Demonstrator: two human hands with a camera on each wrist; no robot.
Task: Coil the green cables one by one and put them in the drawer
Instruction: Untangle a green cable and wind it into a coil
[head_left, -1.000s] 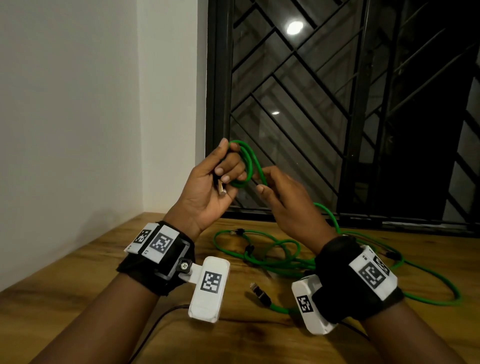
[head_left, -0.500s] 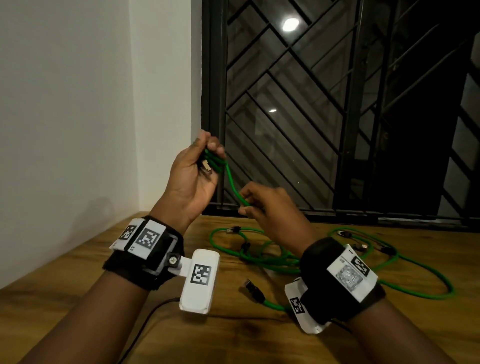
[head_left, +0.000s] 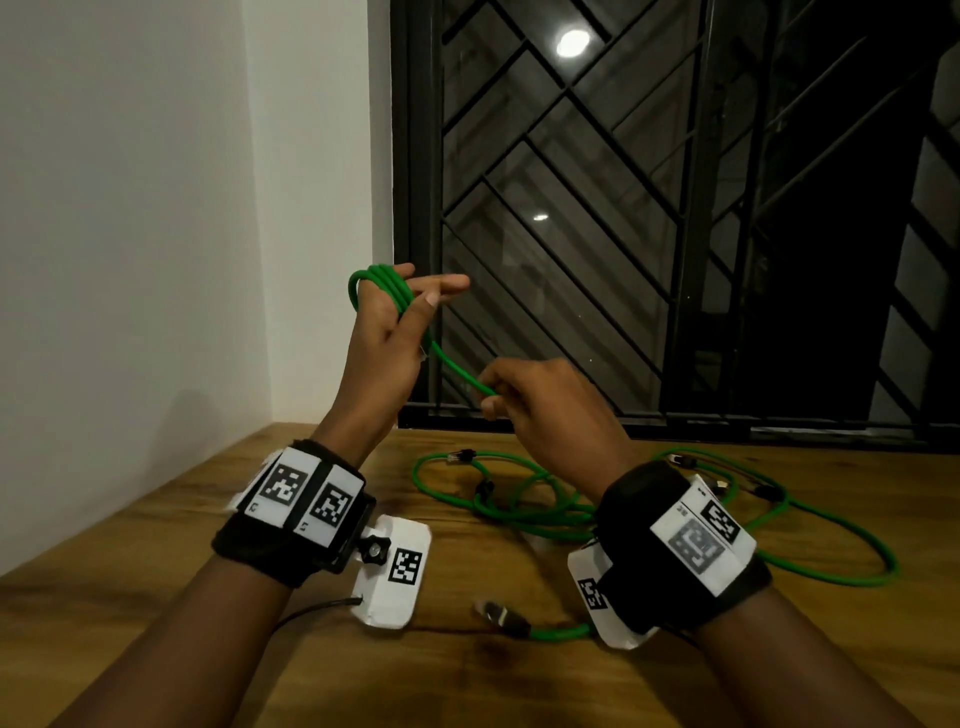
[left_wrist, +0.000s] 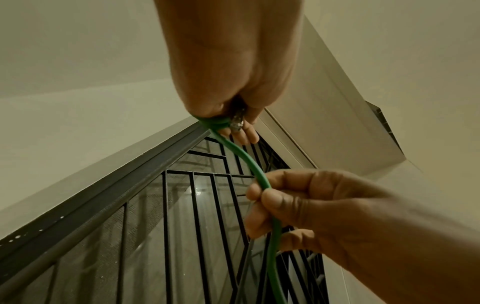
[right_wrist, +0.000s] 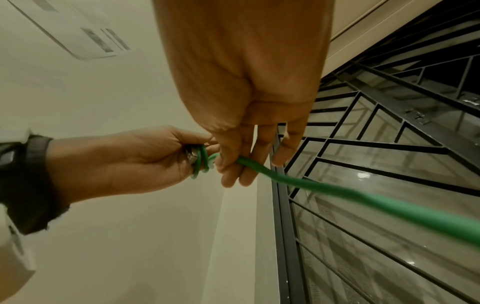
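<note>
1. Head view: left hand (head_left: 387, 332) is raised near the window grille (head_left: 649, 208), with several turns of the green cable (head_left: 384, 286) wrapped round its fingers and the thumb laid across them, so it grasps the coil. One strand runs down and right from the coil to the right hand (head_left: 540, 400), whose fingertips pinch it. Below both hands, the loose green cables (head_left: 519, 499) lie in tangled loops on the wooden table (head_left: 156, 519), toward its far right part. One black plug (head_left: 501, 616) with a short green lead lies near, between the two wrists. Both wrists carry black bands with printed marker tags. A white wall stands at left.

2. Left wrist view: the left hand (left_wrist: 233, 72) closes on the green cable (left_wrist: 215, 123) at its fingertips, with a metal connector (left_wrist: 237, 121) held beside the turns. The strand curves down into the right hand (left_wrist: 298, 205), where thumb and fingers curl round it. The window grille (left_wrist: 182, 226) fills the lower part.

3. Right wrist view: the right hand (right_wrist: 246, 102) pinches the green cable (right_wrist: 337, 193) between thumb and fingers; the strand then runs off to the lower right, blurred. At left, the left hand (right_wrist: 140, 158) holds the coiled turns and the connector (right_wrist: 192, 157). The window grille (right_wrist: 389, 164) stands at right.
</note>
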